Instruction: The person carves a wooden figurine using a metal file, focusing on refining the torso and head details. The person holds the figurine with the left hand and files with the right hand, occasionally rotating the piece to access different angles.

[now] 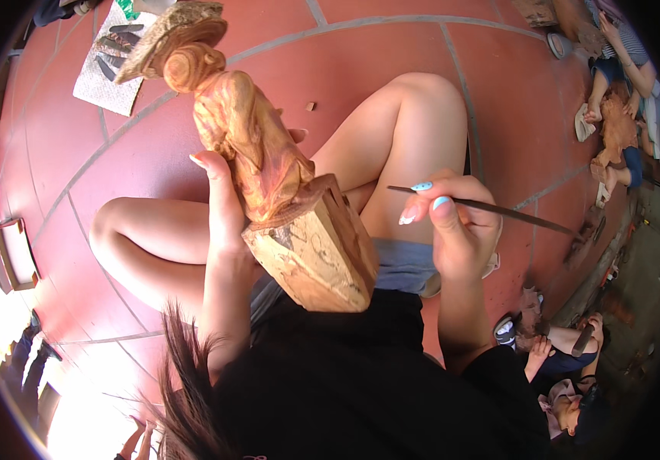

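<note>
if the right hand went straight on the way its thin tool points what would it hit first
Probably the wooden carving, near the top of its block; the thin tool would get there before the right hand. Depth is unclear, so it might miss.

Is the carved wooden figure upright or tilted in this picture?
Tilted: the wooden figure has its hat toward upper left, base toward lower right.

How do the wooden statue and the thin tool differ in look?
The statue is thick and golden brown; the tool is slim and dark. The statue has rounded carving; the tool is nearly straight. Both are held, by the left hand and right hand respectively.
</note>
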Action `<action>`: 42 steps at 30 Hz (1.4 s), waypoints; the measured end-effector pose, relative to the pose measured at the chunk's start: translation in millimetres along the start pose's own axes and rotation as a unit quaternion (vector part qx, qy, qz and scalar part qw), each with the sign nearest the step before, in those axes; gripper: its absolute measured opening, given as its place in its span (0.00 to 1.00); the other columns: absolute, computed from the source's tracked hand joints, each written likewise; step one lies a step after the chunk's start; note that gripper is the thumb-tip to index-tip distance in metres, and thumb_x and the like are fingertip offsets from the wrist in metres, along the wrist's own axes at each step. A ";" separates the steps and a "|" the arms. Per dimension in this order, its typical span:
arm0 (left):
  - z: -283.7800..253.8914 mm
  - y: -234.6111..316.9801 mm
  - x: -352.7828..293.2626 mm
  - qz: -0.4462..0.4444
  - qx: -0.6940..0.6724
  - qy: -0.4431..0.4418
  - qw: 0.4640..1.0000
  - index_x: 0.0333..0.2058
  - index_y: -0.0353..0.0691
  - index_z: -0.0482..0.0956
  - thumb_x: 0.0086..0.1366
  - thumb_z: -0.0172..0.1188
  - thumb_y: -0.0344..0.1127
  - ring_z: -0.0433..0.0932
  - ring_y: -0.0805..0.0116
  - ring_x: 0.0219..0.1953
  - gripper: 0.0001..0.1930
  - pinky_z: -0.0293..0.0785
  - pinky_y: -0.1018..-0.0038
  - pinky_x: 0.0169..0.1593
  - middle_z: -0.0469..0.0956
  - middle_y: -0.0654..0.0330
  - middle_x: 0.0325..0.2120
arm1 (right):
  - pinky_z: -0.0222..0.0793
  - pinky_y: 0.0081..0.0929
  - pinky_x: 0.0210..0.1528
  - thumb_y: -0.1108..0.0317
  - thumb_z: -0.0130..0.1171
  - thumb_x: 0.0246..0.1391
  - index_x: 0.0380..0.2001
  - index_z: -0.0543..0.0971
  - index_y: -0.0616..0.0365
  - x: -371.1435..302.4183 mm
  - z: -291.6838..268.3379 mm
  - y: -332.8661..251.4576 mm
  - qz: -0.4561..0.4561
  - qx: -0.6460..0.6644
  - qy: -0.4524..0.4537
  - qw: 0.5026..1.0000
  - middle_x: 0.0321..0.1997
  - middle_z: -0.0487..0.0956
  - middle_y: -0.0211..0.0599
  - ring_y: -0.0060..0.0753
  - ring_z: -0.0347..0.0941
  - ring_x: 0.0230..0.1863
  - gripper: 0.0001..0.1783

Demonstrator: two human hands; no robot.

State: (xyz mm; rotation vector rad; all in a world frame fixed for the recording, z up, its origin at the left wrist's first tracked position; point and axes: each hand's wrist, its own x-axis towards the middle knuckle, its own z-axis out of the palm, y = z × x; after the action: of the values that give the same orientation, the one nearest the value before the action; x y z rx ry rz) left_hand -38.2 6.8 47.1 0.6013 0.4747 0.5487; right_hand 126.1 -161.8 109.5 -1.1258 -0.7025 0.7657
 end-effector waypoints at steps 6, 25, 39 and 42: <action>10.7 -27.9 -21.0 -0.077 -0.146 -0.002 0.986 0.63 0.35 0.52 0.62 0.29 0.73 0.74 0.58 0.49 0.47 0.78 0.63 0.47 0.68 0.45 0.52 | 0.75 0.26 0.34 0.73 0.49 0.62 0.44 0.74 0.66 1.3 16.9 2.5 0.167 0.091 -0.029 0.981 0.32 0.76 0.40 0.29 0.76 0.30 0.10; 17.9 -36.7 -39.2 -0.114 0.089 -0.019 0.989 0.55 0.36 0.60 0.47 0.69 0.20 0.74 0.68 0.48 0.37 0.68 0.67 0.55 0.74 0.58 0.44 | 0.74 0.36 0.38 0.68 0.39 0.66 0.37 0.71 0.68 -14.2 19.4 20.4 0.128 0.079 0.052 0.987 0.26 0.72 0.41 0.32 0.72 0.29 0.14; -4.0 -31.2 -42.4 -0.144 0.038 -0.096 0.984 0.64 0.35 0.49 0.43 0.69 0.18 0.62 0.61 0.62 0.50 0.54 0.62 0.66 0.65 0.53 0.57 | 0.74 0.30 0.38 0.73 0.46 0.64 0.39 0.72 0.68 -13.6 15.1 21.6 0.117 0.015 0.008 0.993 0.26 0.75 0.39 0.29 0.74 0.31 0.09; -7.5 -32.8 -40.9 -0.144 0.025 -0.101 0.984 0.64 0.34 0.49 0.41 0.70 0.18 0.61 0.63 0.62 0.52 0.53 0.64 0.66 0.65 0.55 0.58 | 0.73 0.25 0.39 0.75 0.48 0.63 0.39 0.72 0.68 -16.5 12.4 23.7 0.109 0.004 -0.029 0.994 0.30 0.77 0.38 0.25 0.75 0.33 0.07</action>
State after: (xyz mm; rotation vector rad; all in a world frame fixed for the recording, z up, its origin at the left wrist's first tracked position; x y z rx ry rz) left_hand -62.2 -37.7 31.1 0.6152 0.3758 0.1978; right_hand 102.7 -163.3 88.6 -1.1898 -0.6307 0.9887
